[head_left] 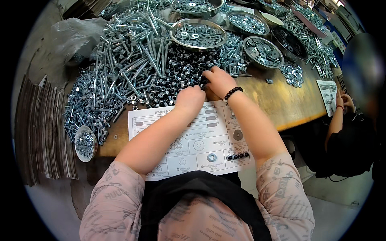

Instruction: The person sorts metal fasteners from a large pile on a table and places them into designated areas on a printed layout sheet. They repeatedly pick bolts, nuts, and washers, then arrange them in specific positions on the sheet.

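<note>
Across a worn table (295,106), bolts (134,52) lie heaped beside a metal bowl (199,47) of washers (197,34). Left hand (190,98) and right hand (221,82) meet the near edge of the dark nuts (181,66), beyond a printed sheet (205,134); fingers curl, their grip hidden, so I cannot tell.

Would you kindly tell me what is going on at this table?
A person works at a pile of dark nuts, left hand at its near edge, right hand at its right side; what they hold is hidden. A printed sheet lies beneath the forearms, with washers and a row of dark pieces on it.
</note>
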Tool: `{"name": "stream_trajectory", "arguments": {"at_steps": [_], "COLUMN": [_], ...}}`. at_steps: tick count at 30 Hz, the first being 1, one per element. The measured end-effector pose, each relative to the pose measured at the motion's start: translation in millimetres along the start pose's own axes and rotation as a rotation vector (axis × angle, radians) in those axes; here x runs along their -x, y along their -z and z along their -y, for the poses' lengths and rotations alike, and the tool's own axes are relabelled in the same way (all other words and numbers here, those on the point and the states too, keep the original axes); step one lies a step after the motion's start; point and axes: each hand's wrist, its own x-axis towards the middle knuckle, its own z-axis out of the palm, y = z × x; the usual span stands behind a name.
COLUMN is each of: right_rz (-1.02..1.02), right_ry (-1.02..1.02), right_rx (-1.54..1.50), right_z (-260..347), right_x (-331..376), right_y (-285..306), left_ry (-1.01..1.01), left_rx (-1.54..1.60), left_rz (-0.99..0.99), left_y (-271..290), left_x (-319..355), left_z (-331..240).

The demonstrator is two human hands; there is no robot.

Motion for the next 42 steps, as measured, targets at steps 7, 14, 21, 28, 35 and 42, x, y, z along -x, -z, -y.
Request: {"name": "stream_trajectory", "arguments": {"at_steps": [7,14,21,28,35,42], "right_rz": [0.248,0.246,0.217,0.105,0.303,0.262], "right_ry": [-0.094,0.001,-0.025,-0.159,-0.11,-0.166], "right_rx": [0.102,-0.072,-0.135,-0.346,-0.278,-0.289], "right_z": [-20,-35,-47,-16,12,16], "right_x": [6,23,39,67,178,205], "right_y": [18,33,27,60,92,81], "left_ry": [-0.126,-0.089,-0.073,-0.114,-0.312,-0.284], "left_rx": [0.433,0.551,0.397,0.252,0.612,0.634], "left_rz": [-0.035,0.032,0.022,0.073,0.13,0.319], "left_y": [-4,-8,-6,-4,15,10], "left_x": [-18,-26,-23,-24,46,69], "left_z": [11,16,16,5,-66,-95]}}
